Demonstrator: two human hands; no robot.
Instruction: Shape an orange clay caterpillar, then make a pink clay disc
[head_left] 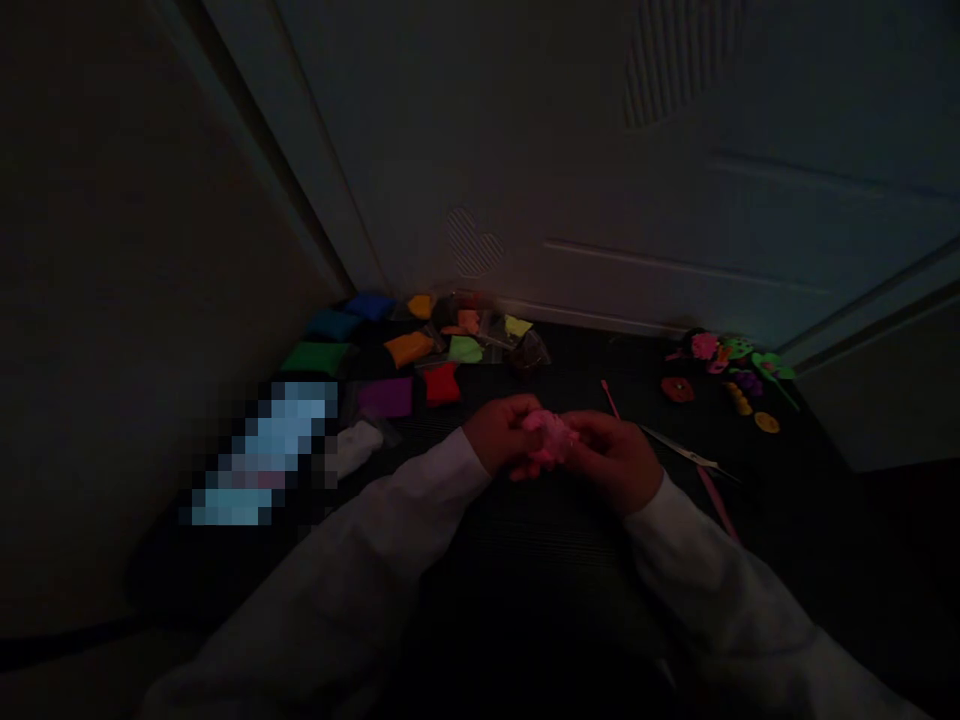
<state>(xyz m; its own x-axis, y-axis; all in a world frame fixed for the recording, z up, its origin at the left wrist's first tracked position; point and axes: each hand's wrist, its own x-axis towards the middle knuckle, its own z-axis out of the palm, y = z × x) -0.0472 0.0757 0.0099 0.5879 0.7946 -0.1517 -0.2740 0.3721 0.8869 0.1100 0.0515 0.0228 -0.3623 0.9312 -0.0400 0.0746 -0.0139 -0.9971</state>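
Note:
A pink lump of modelling clay (551, 436) is held in the air between both hands, above the dark surface. My left hand (504, 436) grips it from the left with curled fingers. From the right, my right hand (616, 458) pinches its edge. A shiny patch on the lump may be clear plastic wrap; the dim light hides the detail. Right of my right hand lies a pair of scissors (682, 448). A thin pink stick tool (610, 396) lies just behind that hand, and another pink strip-shaped tool (718, 503) sits beside the right sleeve.
At the back left are several coloured clay packets, among them purple (385, 397), red (442, 384), green (315, 358) and white (355, 450). A lit, blurred screen (262, 455) stands at left. Small clay flowers and shapes (705, 346) lie at right. A pale panelled wall (525, 150) rises behind.

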